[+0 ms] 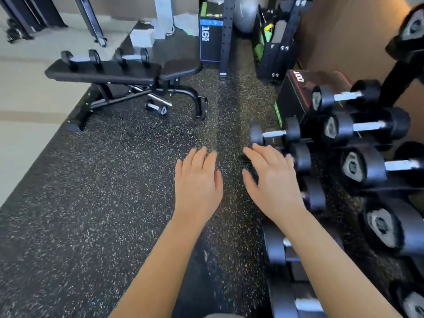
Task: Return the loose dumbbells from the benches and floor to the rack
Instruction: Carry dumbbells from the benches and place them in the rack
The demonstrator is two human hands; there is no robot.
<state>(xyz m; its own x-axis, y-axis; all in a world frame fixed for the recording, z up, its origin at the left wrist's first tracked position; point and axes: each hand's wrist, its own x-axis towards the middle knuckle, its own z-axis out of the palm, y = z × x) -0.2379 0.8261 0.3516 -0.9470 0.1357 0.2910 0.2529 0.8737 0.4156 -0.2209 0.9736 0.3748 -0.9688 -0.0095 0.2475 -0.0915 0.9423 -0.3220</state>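
Two dumbbells lie side by side on top of the black bench (110, 73) in the upper left of the frame, the left dumbbell (80, 59) and the right dumbbell (132, 57) both with their handles running along the pad. A third, smaller dumbbell (157, 108) sits on the speckled floor (96, 180) under the bench, near the curved foot of its frame. My left hand (197, 182) hangs in the lower middle of the frame, palm down, fingers spread and holding nothing. My right hand (271, 180) is just beside it to the right, also flat and spread, empty, its fingertips blurred. Behind my right hand, along the right edge of the frame, stands the rack (387, 88), tiered and loaded with black dumbbells whose ends face me. One racked dumbbell (275, 134) sits just above my right fingertips in the picture; whether my fingers touch anything there I cannot tell, since the hand covers what lies beneath it. A larger racked dumbbell (367, 126) rests on the tier to its right. Above the rack's near end, a dark box (296, 92) with red edging stands on the floor, and a blue-and-black box (211, 40) marked with a number stands at the upper middle beside a perforated upright (227, 35).
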